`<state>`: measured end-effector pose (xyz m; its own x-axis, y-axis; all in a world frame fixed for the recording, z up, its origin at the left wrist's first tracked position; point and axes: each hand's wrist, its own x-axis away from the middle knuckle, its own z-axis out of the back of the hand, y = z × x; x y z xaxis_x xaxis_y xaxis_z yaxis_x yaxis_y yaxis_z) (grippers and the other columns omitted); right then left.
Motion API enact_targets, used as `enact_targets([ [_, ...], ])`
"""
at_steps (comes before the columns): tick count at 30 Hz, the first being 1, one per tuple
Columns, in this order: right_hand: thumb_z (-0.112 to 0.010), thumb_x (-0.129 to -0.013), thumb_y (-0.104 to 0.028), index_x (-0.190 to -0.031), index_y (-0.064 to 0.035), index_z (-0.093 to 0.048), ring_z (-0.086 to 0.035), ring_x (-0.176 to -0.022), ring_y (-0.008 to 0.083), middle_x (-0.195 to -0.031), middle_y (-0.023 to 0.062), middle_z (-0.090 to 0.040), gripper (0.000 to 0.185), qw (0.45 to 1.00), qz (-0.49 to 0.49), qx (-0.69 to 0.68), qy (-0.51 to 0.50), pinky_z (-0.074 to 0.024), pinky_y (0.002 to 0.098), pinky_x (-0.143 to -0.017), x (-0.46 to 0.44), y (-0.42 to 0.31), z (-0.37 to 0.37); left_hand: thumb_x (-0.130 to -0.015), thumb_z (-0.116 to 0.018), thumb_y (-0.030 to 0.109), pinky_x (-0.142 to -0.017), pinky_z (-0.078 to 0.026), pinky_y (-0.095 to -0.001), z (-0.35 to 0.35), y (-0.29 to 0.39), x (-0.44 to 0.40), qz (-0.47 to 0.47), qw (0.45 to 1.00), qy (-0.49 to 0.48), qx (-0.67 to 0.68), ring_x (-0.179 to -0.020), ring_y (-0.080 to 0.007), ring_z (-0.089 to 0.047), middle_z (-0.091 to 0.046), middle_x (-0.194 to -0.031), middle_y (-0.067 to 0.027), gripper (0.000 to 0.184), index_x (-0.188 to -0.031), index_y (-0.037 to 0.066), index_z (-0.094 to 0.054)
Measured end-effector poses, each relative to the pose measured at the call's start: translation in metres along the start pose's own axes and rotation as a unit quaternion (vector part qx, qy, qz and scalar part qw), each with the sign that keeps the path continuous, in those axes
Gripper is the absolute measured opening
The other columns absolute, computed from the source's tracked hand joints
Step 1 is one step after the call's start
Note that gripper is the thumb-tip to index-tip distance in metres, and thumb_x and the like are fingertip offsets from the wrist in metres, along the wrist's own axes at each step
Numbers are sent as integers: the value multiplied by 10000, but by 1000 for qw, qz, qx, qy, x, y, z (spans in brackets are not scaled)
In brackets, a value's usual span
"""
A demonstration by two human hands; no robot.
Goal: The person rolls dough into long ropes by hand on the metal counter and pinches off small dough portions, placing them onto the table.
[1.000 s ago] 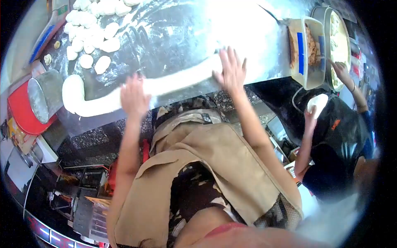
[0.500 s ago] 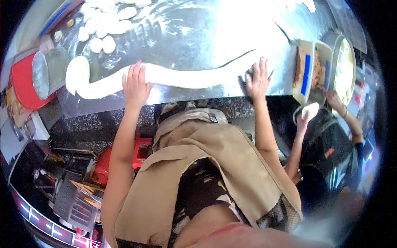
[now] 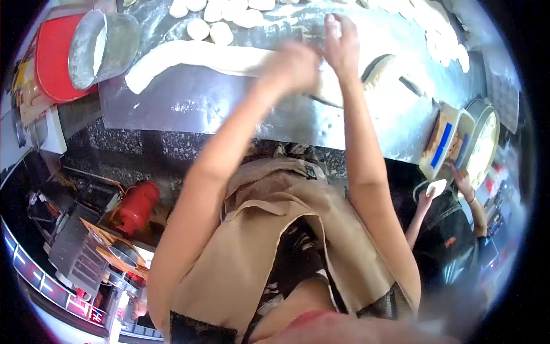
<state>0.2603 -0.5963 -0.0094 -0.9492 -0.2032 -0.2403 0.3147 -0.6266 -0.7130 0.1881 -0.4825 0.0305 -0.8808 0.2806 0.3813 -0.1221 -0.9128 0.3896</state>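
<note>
A long white dough rope (image 3: 200, 55) lies across the floured metal table (image 3: 166, 103), its left end near the metal bowl. My left hand (image 3: 295, 66) is over the rope's middle, smeared by motion, so its fingers and any grip are hard to make out. Close beside it on the right, my right hand (image 3: 342, 49) is raised with thumb and fingers apart and nothing visible in it. More dough shows below and between the hands, and a curved length (image 3: 385, 71) lies right of my right wrist. How these parts join is hidden.
Small dough pieces (image 3: 222, 33) lie along the far side, more at the upper right. A metal bowl (image 3: 120, 47) and red container (image 3: 57, 60) stand left. At right, a co-worker's hand (image 3: 425, 200) holds white dough beside a filling tub (image 3: 438, 143) and round pan (image 3: 483, 146).
My left hand has moved right along the rope, and my right hand has lifted away from the rope's right part. The two hands are now close together. The camera view has shifted.
</note>
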Motion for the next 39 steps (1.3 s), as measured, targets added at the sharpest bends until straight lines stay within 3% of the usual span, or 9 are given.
enact_targets([
  [3,-509,-912,-366,-1264,-53,-540,-499,-1171,424,-1266,250,-536,473,992,11,126,-13,-416,485,-980,55,-5,-54,-852,-558,238,-951,-448,-438,-34,-100,-4,-53,914,403,-4,-1088,-291,-588,-633,-1160,-118,352,-1164,85,-613],
  [9,-426,-881,-524,-1434,-197,-425,-325,-1373,352,-1481,117,-384,643,942,-10,270,-201,-40,587,-1131,211,-20,10,-883,-544,366,-1105,-284,-475,-100,-79,149,-40,988,147,-1,-1287,-272,-462,-460,-1424,-112,574,-1380,91,-456],
  [14,-538,-831,-457,-1383,-91,-436,-338,-1334,412,-1457,219,-359,670,955,-70,287,-25,-289,577,-1051,66,6,-30,-931,-481,386,-1060,-339,-477,-51,-125,34,-36,977,209,-9,-1248,-293,-489,-494,-1384,-139,480,-1297,80,-540],
  [26,-505,-835,-569,-1366,-188,-502,-329,-1359,360,-1448,147,-400,654,953,-45,290,-72,-187,571,-1108,170,2,7,-881,-528,479,-1125,-209,-496,-78,-136,129,-87,984,61,-141,-1395,-256,-310,-280,-1543,-84,703,-1460,124,-351],
  [30,-573,-792,-427,-1293,-96,-525,-435,-1248,382,-1368,221,-451,603,940,-124,316,21,-351,521,-1020,47,22,-25,-940,-477,346,-1037,-278,-463,-29,-140,32,-69,967,221,-110,-1247,-262,-470,-453,-1426,-88,445,-1344,162,-512],
  [32,-586,-824,-435,-1151,-96,-632,-511,-1147,416,-1217,225,-576,473,937,-148,272,-159,-409,505,-966,-2,3,-21,-944,-473,344,-1034,-275,-456,-23,-153,10,-110,959,237,-110,-1232,-259,-478,-461,-1419,-83,427,-1332,172,-523],
  [34,-614,-822,-354,-1032,-59,-651,-626,-832,346,-924,187,-655,364,972,-7,232,26,-497,481,-778,-10,-21,-55,-957,-454,339,-1036,-288,-475,-26,-158,6,-143,955,236,-109,-1215,-265,-489,-473,-1408,-84,386,-1314,217,-536],
  [35,-558,-842,-415,-1264,-87,-549,-479,-1220,364,-1324,195,-506,535,979,-70,166,-99,-395,503,-989,-10,-22,-76,-957,-454,339,-1036,-288,-475,-33,-158,15,-143,957,230,-104,-1215,-265,-489,-473,-1408,-84,386,-1314,217,-536],
  [39,-535,-854,-420,-1340,-165,-500,-428,-1272,351,-1388,158,-452,550,974,40,213,-68,-331,526,-1048,123,-60,-65,-863,-579,329,-1072,-300,-496,-56,-142,103,-123,972,195,-50,-1276,-307,-442,-438,-1428,-135,586,-1368,63,-447],
])
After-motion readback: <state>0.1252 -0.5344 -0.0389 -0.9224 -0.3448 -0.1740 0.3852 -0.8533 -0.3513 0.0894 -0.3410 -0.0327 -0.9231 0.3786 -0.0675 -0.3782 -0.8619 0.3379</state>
